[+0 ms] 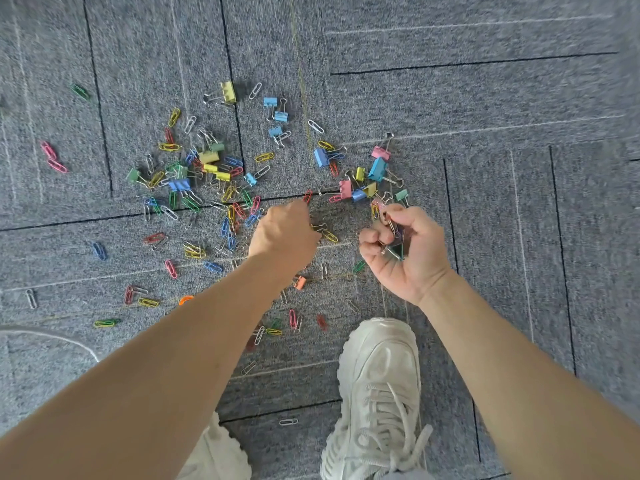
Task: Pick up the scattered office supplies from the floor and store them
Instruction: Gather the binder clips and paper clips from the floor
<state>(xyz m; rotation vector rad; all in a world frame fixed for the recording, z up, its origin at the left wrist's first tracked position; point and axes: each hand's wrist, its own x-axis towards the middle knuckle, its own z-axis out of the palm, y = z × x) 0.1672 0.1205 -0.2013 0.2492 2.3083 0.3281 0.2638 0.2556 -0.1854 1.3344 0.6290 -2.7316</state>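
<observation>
Coloured paper clips (194,251) and binder clips (377,169) lie scattered over grey carpet tiles (485,109). My left hand (284,233) is palm down on the floor in the middle of the spread, fingers curled at a yellow paper clip (329,235); whether it grips anything is hidden. My right hand (407,251) is palm up just to the right, fingers closed around a bunch of binder clips (396,242), one dark green and one purple. A dense pile of clips (194,171) lies to the upper left, another cluster (360,188) above my right hand.
My white sneaker (377,393) stands on the carpet below my right hand, and the toe of the other shoe (221,452) shows at the bottom edge. A white cable (52,336) curves in from the left. Stray clips (52,157) lie far left.
</observation>
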